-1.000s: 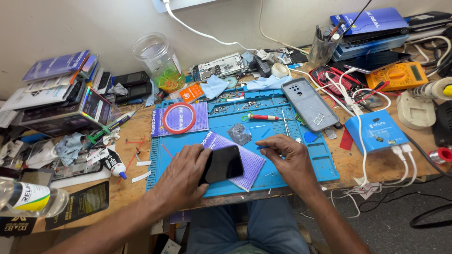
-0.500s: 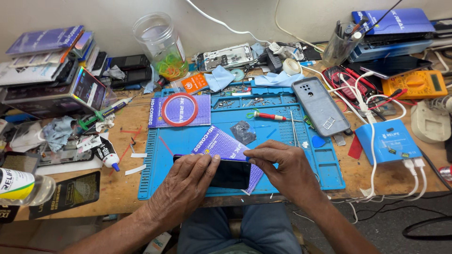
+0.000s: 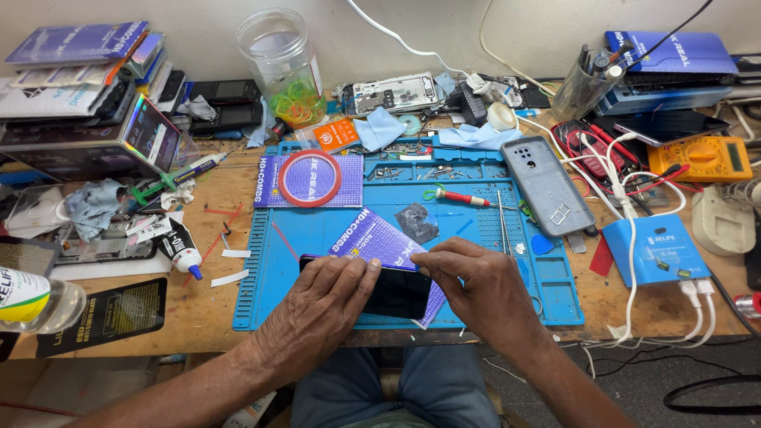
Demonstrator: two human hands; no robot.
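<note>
Your left hand [image 3: 329,297] and right hand [image 3: 476,285] both sit on the black phone [image 3: 396,292], low centre of the frame, at the near edge of the blue repair mat [image 3: 317,230]; the phone lies flat, dark glass up, partly over a purple textured packet [image 3: 372,238] that pokes out toward the upper left of it.

Left hand: fingers spread and curled over the phone's left end, thumb across the glass; it covers that end rather than lifting it. Right hand: fingers bent, tips pinched down at the phone's upper right edge; whether anything thin sits between those tips cannot be told from here.

Judged step: you are pressing or seating the screen side of the phone, or working along its top edge; the grey back cover [image 3: 547,186] lies separate, right of centre, camera cut-outs up, so the unit looks not yet closed up.

What the next move likely calls for: even pressure along the edge, left hand steadying so the phone does not skate off the packet; watch the near edge of the mat, since the phone is close to the bench lip.

Around: red-handled screwdriver [image 3: 456,196] above the hands on the mat; tweezers [image 3: 502,222] just right of it; red tape ring [image 3: 309,178] on a second purple pad, upper left of the mat; glue tube [image 3: 181,250] at left, off the mat.
</note>
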